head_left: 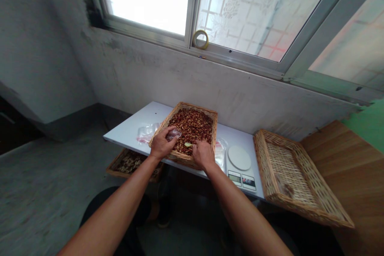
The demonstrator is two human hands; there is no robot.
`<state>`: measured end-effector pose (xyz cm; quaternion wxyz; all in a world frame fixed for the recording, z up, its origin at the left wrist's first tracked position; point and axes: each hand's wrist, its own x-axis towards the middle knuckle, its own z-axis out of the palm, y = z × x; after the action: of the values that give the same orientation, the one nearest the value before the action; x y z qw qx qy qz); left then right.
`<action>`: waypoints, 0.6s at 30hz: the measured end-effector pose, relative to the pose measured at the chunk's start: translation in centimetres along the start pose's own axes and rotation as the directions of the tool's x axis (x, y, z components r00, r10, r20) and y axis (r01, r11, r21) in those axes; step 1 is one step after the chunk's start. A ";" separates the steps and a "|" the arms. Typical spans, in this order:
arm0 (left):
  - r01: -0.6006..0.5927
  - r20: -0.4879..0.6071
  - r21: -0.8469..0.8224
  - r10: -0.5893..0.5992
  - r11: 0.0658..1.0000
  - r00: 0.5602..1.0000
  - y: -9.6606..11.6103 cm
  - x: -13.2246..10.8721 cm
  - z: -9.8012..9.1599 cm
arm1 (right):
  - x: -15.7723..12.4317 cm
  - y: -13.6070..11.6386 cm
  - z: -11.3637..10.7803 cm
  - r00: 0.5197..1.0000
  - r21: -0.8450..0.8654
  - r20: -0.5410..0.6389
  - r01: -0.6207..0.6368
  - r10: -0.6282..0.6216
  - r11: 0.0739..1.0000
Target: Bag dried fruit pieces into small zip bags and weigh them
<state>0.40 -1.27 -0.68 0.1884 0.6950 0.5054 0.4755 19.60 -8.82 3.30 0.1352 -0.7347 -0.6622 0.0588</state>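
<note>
Lying on the white desk (pixel 132 136): a wicker tray (pixel 199 109) of dried red pieces (pixel 192 126), long axis apparently running away from the person, directly ahead of both hands. Left hand (pixel 162 143), half-closed, pinches a small clear bag (pixel 174 135) over the tray. Right hand (pixel 204 155), fingers curled, sits just beside a pale sliver (pixel 188 144); its hold cannot be told.

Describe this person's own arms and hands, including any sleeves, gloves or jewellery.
Both forearms, the left arm and the right arm, are bare to the frame's edge, with no sleeves in view. The left hand and right hand wear no gloves. Neither wrist shows a watch or bracelet.
</note>
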 end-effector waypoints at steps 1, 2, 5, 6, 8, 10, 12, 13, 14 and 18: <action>-0.008 0.002 -0.004 0.008 1.000 1.000 -0.1 0.0 0.0 | 0.1 0.0 0.0 0.999 0.003 0.022 -0.024 0.024 1.000; -0.015 0.003 -0.006 0.015 1.000 1.000 -0.1 0.0 0.0 | 0.1 0.1 -0.1 0.998 0.003 0.051 -0.046 0.046 0.999; -0.008 -0.008 0.005 0.008 1.000 1.000 -0.2 -0.1 0.1 | 0.1 0.6 -0.4 0.987 -0.003 0.122 -0.104 0.103 0.995; 0.001 -0.014 0.012 -0.001 1.000 1.000 -0.1 -0.1 0.1 | 0.1 0.8 -0.6 0.985 -0.002 0.133 -0.114 0.113 0.993; 0.014 -0.020 0.023 -0.014 1.000 1.000 -0.1 -0.1 0.1 | 0.1 1.2 -1.0 0.983 0.004 0.140 -0.116 0.114 0.993; 0.014 -0.023 0.023 -0.013 1.000 1.000 0.0 -0.1 0.1 | 0.1 1.6 -1.4 0.984 0.004 0.144 -0.111 0.109 0.994; 0.011 -0.024 0.023 -0.011 1.000 1.000 0.1 -0.1 0.1 | 0.3 2.0 -1.7 0.979 -0.006 0.161 -0.125 0.124 0.992; 0.012 -0.024 0.024 -0.012 1.000 1.000 0.1 -0.1 0.1 | 0.3 2.1 -1.8 0.976 -0.011 0.171 -0.136 0.136 0.991; 0.014 -0.024 0.024 -0.014 1.000 1.000 0.2 -0.1 0.1 | 0.5 2.2 -1.8 0.973 -0.012 0.179 -0.144 0.144 0.989; 0.015 -0.018 0.014 -0.015 1.000 1.000 0.2 -0.1 0.1 | 1.0 1.6 -0.8 0.980 0.023 0.158 -0.128 0.123 0.991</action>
<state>0.55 -1.44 -0.64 0.1827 0.6880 0.5157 0.4768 21.51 -8.05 3.72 0.0913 -0.7659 -0.6219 0.1355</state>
